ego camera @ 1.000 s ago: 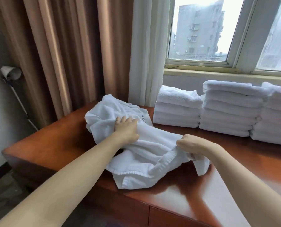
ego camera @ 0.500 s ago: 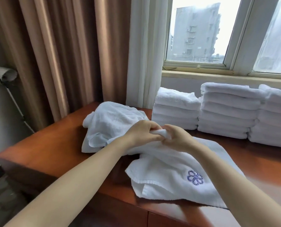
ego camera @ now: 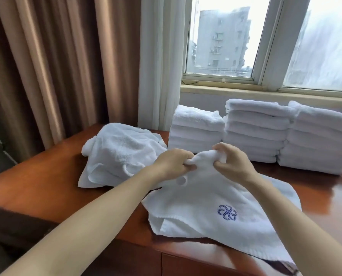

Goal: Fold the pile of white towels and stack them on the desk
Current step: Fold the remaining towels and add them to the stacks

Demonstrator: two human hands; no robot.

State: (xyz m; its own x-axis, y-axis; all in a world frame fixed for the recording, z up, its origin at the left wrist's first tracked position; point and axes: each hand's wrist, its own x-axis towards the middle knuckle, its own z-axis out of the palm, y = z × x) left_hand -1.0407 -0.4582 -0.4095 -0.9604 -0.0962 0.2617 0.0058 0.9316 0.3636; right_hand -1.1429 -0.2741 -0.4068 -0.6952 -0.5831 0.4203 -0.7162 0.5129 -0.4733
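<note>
**On the tabletop: find the corners**

Left lies the loose pile. My left hand and right hand pinch the logo towel's bunched edge; I should slide them apart, keeping it taut. Right stand the folded stacks.

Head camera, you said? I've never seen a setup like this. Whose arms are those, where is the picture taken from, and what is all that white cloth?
There is no machine here. A person wears one wide-angle camera on the head, so you look down along their own bare arms. The left hand and the right hand both pinch the bunched far edge of a white towel with a blue emblem. The rest of it lies spread on the wooden desk. To the left lies a loose heap of unfolded towels. At the back, under the window, three stacks of folded towels stand side by side.
</note>
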